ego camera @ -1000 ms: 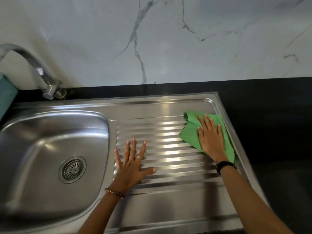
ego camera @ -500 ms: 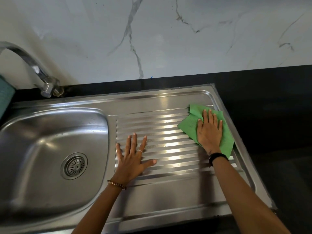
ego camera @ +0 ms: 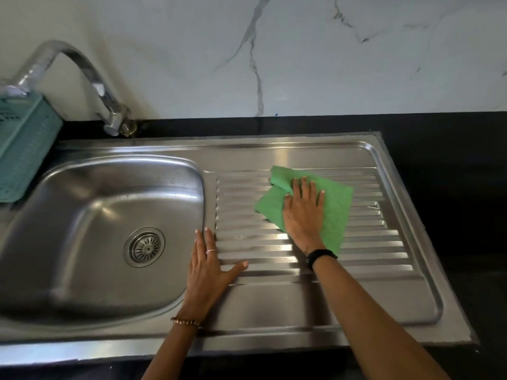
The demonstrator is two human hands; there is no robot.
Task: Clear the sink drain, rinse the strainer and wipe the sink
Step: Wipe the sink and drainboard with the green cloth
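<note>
Pressing flat with straight fingers, the right hand (ego camera: 303, 215) holds the green cloth (ego camera: 333, 212) against the ribbed drainboard (ego camera: 378, 242) of the steel sink (ego camera: 82, 215). The left hand (ego camera: 208, 267) rests spread, palm down, on the drainboard's left edge beside the basin. The strainer (ego camera: 144, 246) sits in the drain at the basin's bottom.

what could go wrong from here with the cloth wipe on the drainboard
1. The green cloth is bunched at its far left corner, so the right hand pressing flat on it may wipe unevenly and skip grooves of the ribbed drainboard.
2. The left hand rests flat at the basin's edge; on wet steel it might slip.
</note>
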